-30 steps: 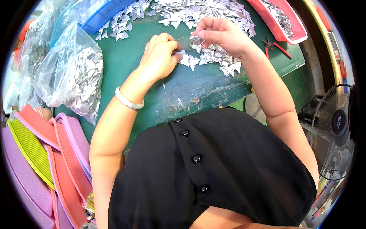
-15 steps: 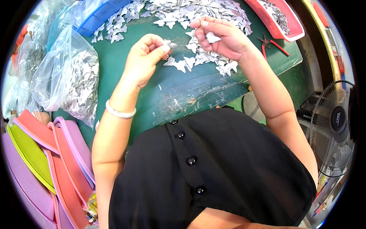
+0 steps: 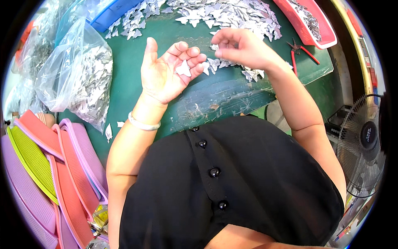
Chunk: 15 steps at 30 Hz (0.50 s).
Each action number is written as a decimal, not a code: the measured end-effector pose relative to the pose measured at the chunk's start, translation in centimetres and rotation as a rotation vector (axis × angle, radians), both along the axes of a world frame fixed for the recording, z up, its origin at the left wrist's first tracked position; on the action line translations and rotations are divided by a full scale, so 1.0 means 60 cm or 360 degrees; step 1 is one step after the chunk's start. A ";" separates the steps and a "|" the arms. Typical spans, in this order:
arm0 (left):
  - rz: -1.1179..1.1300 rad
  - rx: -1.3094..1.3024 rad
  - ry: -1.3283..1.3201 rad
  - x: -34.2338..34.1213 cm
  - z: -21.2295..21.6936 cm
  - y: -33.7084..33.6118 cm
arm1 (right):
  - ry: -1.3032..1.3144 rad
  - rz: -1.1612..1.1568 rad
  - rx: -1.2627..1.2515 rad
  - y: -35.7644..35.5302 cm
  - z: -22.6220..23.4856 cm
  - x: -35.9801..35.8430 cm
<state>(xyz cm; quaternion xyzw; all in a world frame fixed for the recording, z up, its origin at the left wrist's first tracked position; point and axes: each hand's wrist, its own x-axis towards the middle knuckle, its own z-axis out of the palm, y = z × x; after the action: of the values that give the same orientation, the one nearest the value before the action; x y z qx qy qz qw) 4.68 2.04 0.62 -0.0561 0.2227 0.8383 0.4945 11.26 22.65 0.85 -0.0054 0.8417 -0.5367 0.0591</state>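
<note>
My left hand [image 3: 172,72] is palm up, its fingers loosely spread and slightly bent. A silvery, flat butterfly-shaped piece [image 3: 183,68] rests in it, against the base of the fingers. To the right, my right hand [image 3: 244,49] hovers palm down with curved fingers, a gap showing between thumb and fingertips. Another small silvery piece [image 3: 214,47] shows in that gap; whether the fingers touch it I cannot tell. Beneath and beside this hand lie several more butterfly pieces [image 3: 251,74], and a large heap [image 3: 232,16] of them spreads across the far part of the green table [image 3: 199,101].
A clear bag [image 3: 89,79] full of pieces stands at the left, near a blue bin [image 3: 112,14]. Red-handled pliers [image 3: 295,52] lie beside a pink basket [image 3: 325,35]. Stacked coloured baskets [image 3: 45,166] are at the lower left. A fan [image 3: 365,137] stands at the right.
My left hand has turned from a pinch on a piece to palm up, with a piece lying in it. My right hand has turned palm down and moved slightly lower.
</note>
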 end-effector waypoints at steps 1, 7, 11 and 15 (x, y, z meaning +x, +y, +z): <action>-0.0064 -0.0009 0.0107 -0.006 -0.006 -0.004 | 0.0125 0.0073 0.0369 -0.005 0.000 0.004; -0.0023 -0.1173 0.1513 -0.010 -0.025 -0.012 | 0.0530 0.0377 0.1077 -0.024 -0.014 0.008; -0.0171 -0.1565 0.2622 0.003 -0.037 -0.005 | 0.0461 0.0469 0.1202 -0.028 -0.009 0.007; -0.0314 -0.1686 0.2897 0.019 -0.032 0.013 | 0.0433 0.0472 0.1121 -0.023 -0.008 0.005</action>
<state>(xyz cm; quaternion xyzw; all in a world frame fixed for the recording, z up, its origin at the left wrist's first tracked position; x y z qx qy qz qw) 5.80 2.80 -1.27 0.4033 0.8503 0.3162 0.1193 11.55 21.27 0.34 -0.1770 0.9644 -0.1954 0.0222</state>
